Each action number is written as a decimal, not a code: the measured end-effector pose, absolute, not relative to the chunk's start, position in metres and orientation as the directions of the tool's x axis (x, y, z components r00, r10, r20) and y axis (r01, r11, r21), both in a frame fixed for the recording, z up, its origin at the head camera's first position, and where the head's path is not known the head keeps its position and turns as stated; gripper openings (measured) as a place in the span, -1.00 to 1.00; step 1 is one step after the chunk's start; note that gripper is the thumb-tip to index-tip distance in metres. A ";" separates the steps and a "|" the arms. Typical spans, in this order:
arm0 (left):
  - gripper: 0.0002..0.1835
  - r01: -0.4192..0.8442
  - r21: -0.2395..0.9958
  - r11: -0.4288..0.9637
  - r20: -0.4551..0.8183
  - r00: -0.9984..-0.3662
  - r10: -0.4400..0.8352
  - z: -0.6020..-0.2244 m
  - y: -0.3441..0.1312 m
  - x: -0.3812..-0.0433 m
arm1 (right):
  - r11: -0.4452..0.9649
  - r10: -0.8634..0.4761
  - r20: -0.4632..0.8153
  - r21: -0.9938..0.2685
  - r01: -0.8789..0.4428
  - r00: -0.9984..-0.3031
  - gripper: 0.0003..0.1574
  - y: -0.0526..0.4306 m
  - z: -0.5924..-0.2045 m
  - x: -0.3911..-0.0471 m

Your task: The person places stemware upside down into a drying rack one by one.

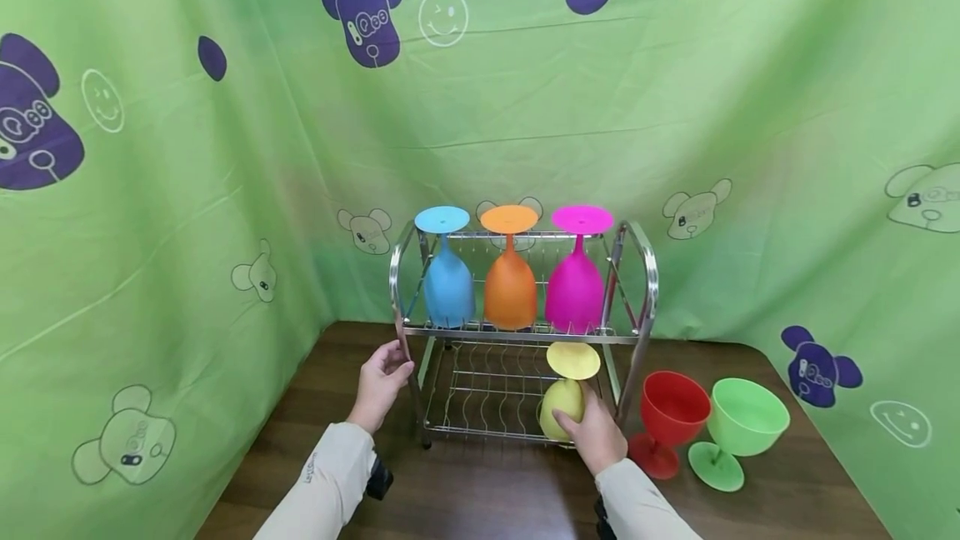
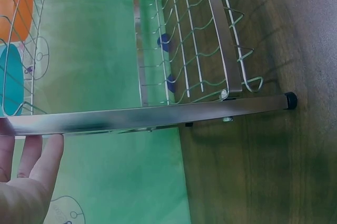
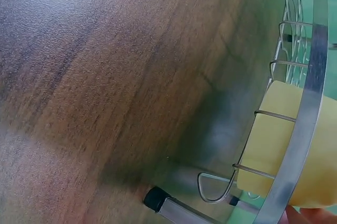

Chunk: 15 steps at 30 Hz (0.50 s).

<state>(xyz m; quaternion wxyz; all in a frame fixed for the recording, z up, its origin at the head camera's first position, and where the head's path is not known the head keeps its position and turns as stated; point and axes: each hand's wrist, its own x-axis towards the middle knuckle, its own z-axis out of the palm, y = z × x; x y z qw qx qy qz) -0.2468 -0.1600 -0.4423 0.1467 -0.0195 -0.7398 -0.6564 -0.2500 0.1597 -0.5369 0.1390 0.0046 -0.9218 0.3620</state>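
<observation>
A yellow plastic goblet point(image 1: 562, 408) stands upside down at the right end of the lower shelf of a two-tier metal dish rack point(image 1: 517, 338). My right hand point(image 1: 595, 433) grips its bowl from the right, thumb at the front. In the right wrist view, the yellow bowl point(image 3: 271, 134) sits behind the rack's front rail, its rim down among the wires. My left hand point(image 1: 381, 386) touches the rack's left post with its fingertips; in the left wrist view, fairly straight fingers point(image 2: 48, 163) meet that post.
Blue point(image 1: 448, 286), orange point(image 1: 510, 294) and magenta point(image 1: 576, 290) goblets stand upside down on the upper shelf. Right of the rack, a red goblet point(image 1: 675, 411) and a green goblet point(image 1: 747, 419) stand upright on the wooden table point(image 1: 480, 498). A green printed cloth point(image 1: 480, 107) hangs around.
</observation>
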 end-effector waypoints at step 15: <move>-0.63 0.182 0.978 0.101 0.196 -0.969 -0.149 -0.444 -0.162 -0.250 | 0.773 0.105 0.385 -0.612 -0.169 -0.917 -0.27 0.166 -0.520 -0.211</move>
